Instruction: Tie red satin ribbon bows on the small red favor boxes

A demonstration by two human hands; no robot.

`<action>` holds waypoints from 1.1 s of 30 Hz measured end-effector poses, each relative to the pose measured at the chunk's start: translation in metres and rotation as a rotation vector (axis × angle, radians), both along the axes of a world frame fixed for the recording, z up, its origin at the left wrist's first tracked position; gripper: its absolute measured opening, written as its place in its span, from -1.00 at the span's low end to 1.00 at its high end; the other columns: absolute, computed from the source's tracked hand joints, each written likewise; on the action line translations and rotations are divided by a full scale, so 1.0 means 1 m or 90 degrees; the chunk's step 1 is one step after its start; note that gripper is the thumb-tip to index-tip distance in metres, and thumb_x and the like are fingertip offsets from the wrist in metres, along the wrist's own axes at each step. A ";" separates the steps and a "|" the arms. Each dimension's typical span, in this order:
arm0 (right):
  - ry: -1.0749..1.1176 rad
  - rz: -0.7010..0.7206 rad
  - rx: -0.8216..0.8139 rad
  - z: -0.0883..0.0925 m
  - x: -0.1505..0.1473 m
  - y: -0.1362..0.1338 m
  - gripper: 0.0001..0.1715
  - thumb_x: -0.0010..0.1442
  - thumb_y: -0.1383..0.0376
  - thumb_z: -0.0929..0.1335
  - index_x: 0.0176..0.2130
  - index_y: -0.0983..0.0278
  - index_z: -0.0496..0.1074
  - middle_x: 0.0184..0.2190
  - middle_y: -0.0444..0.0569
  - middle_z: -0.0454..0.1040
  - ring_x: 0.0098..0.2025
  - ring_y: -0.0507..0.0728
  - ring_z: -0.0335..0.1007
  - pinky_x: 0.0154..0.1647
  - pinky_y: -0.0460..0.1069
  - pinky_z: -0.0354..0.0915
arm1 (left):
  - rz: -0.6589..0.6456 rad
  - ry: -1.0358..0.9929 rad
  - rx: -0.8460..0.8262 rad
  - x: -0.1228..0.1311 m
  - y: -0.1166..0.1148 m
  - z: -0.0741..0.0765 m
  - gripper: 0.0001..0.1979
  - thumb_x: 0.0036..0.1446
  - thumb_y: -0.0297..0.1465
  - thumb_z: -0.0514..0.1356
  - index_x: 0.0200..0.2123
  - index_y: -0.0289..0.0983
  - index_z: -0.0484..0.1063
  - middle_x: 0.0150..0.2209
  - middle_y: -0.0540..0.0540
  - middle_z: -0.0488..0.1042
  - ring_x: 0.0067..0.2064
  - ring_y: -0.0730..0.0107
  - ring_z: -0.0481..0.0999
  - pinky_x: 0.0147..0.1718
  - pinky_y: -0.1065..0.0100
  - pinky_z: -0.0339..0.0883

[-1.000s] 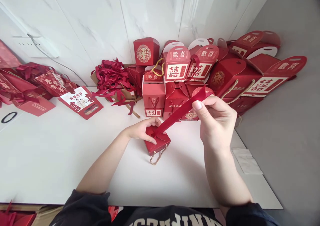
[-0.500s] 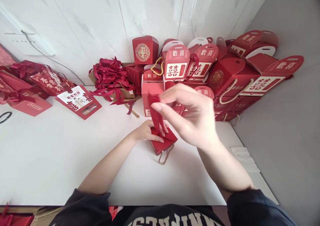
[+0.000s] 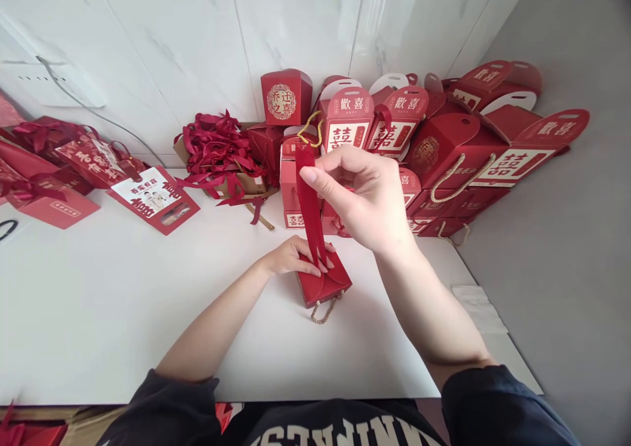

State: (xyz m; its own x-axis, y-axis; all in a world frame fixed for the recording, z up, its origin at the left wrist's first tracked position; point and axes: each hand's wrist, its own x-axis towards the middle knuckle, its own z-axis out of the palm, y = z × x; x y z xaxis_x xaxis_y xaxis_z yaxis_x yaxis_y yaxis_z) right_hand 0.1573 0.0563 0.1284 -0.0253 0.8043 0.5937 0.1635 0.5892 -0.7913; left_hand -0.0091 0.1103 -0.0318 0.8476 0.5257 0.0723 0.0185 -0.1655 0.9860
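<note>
Left of the red box (image 3: 338,274), bare tabletop (image 3: 98,314) gives wide passage either side of the left forearm (image 3: 223,318); its near side is free too, past a rope handle (image 3: 323,320). Behind it, beyond a narrow strip, stacked boxes (image 3: 451,147) bar the way. Above it, the upright ribbon (image 3: 309,209) and right hand (image 3: 367,196) block a straight descent.

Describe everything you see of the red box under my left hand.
The box looks like smooth red card, with curved flaps folded together on top. A pale gold cord handle loops from its near side. It sits angled on the white table. Your left hand rests across its top; the red ribbon pinched by your right hand runs down to it.
</note>
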 end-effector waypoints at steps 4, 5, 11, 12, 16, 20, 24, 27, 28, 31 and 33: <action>0.015 -0.008 0.018 -0.002 0.004 0.001 -0.66 0.19 0.06 0.41 -0.43 0.26 0.44 -0.49 -0.16 0.40 -0.45 -0.02 0.34 -0.42 -0.09 0.29 | 0.001 -0.047 0.025 0.003 0.002 -0.004 -0.79 -0.11 -0.28 0.45 -0.35 -0.23 0.66 -0.24 -0.22 0.63 0.13 0.05 0.44 0.18 0.07 0.26; 0.019 -0.010 0.025 -0.003 0.005 0.001 -0.67 0.19 0.07 0.41 -0.43 0.26 0.44 -0.50 -0.17 0.40 -0.46 -0.02 0.33 -0.43 -0.09 0.28 | 0.000 -0.058 0.033 0.003 0.002 -0.005 -0.80 -0.10 -0.29 0.44 -0.35 -0.22 0.66 -0.25 -0.21 0.63 0.12 0.06 0.44 0.19 0.07 0.25; 0.039 0.006 0.016 -0.016 0.005 0.015 -0.63 0.20 0.02 0.39 -0.38 0.27 0.44 -0.50 -0.13 0.44 -0.46 0.01 0.39 -0.41 -0.07 0.31 | 0.013 -0.036 0.032 0.004 0.001 -0.008 -0.84 -0.01 -0.32 0.41 -0.31 -0.23 0.67 -0.25 -0.20 0.63 -0.01 0.16 0.51 0.04 0.21 0.38; 0.043 0.018 0.001 -0.019 0.005 0.019 -0.62 0.22 0.00 0.37 -0.35 0.27 0.44 -0.49 -0.12 0.45 -0.43 0.03 0.42 -0.38 -0.06 0.33 | 0.012 -0.036 0.035 0.004 0.000 -0.007 -0.85 -0.01 -0.33 0.40 -0.31 -0.22 0.67 -0.26 -0.19 0.64 -0.01 0.18 0.51 0.03 0.22 0.39; -0.047 0.058 -0.077 -0.037 0.014 0.025 -0.63 0.27 0.04 0.33 -0.08 0.25 0.43 -0.23 -0.05 0.53 -0.28 0.06 0.48 -0.27 -0.04 0.35 | 0.007 -0.056 0.040 0.006 -0.002 -0.005 -0.89 -0.01 -0.37 0.40 -0.34 -0.22 0.67 -0.31 -0.18 0.64 0.00 0.19 0.50 0.01 0.24 0.40; -0.331 0.033 -0.223 -0.067 0.039 0.007 -0.60 0.35 0.12 0.22 -0.35 0.27 0.48 -0.43 -0.10 0.51 -0.41 0.05 0.39 -0.32 -0.04 0.24 | 0.006 -0.051 0.023 0.008 -0.003 -0.002 -0.88 -0.02 -0.33 0.41 -0.41 -0.26 0.66 -0.32 -0.20 0.64 -0.10 0.18 0.57 -0.06 0.24 0.46; -0.371 0.136 -0.300 -0.098 0.055 -0.013 -0.69 0.32 0.23 0.23 -0.32 0.26 0.50 -0.33 -0.09 0.52 -0.32 0.06 0.39 -0.30 -0.06 0.21 | 0.005 -0.050 0.028 0.009 -0.002 -0.002 -0.88 -0.03 -0.34 0.41 -0.41 -0.28 0.66 -0.31 -0.22 0.64 -0.17 0.21 0.60 -0.11 0.27 0.48; -0.302 0.170 -0.286 -0.109 0.050 -0.022 -0.82 0.23 0.33 0.30 -0.18 0.25 0.49 -0.22 -0.08 0.50 -0.23 0.05 0.38 -0.25 -0.07 0.22 | 0.011 -0.052 0.031 0.009 -0.002 -0.005 -0.88 -0.04 -0.36 0.42 -0.40 -0.28 0.66 -0.33 -0.19 0.63 -0.22 0.26 0.59 -0.16 0.30 0.48; -0.288 0.161 -0.280 -0.111 0.046 -0.023 -0.83 0.19 0.36 0.32 -0.19 0.26 0.47 -0.24 -0.09 0.48 -0.24 0.05 0.37 -0.25 -0.07 0.22 | 0.016 -0.052 0.033 0.010 -0.002 -0.006 -0.88 -0.05 -0.36 0.42 -0.42 -0.29 0.66 -0.34 -0.17 0.62 -0.24 0.28 0.59 -0.18 0.32 0.47; -0.240 0.113 -0.300 -0.114 0.032 -0.025 -0.94 0.15 0.36 0.34 -0.29 0.28 0.41 -0.36 -0.14 0.44 -0.36 0.02 0.31 -0.32 -0.07 0.20 | 0.026 -0.048 0.039 0.010 -0.002 -0.007 -0.87 -0.05 -0.34 0.42 -0.48 -0.30 0.64 -0.39 -0.14 0.61 -0.28 0.31 0.58 -0.22 0.34 0.46; -0.188 0.095 -0.329 -0.117 0.026 -0.023 -0.94 0.16 0.31 0.35 -0.34 0.27 0.38 -0.42 -0.17 0.42 -0.42 0.00 0.27 -0.36 -0.07 0.19 | 0.025 -0.049 0.039 0.009 -0.002 -0.007 -0.88 -0.04 -0.34 0.42 -0.45 -0.29 0.65 -0.37 -0.15 0.62 -0.26 0.29 0.59 -0.20 0.33 0.46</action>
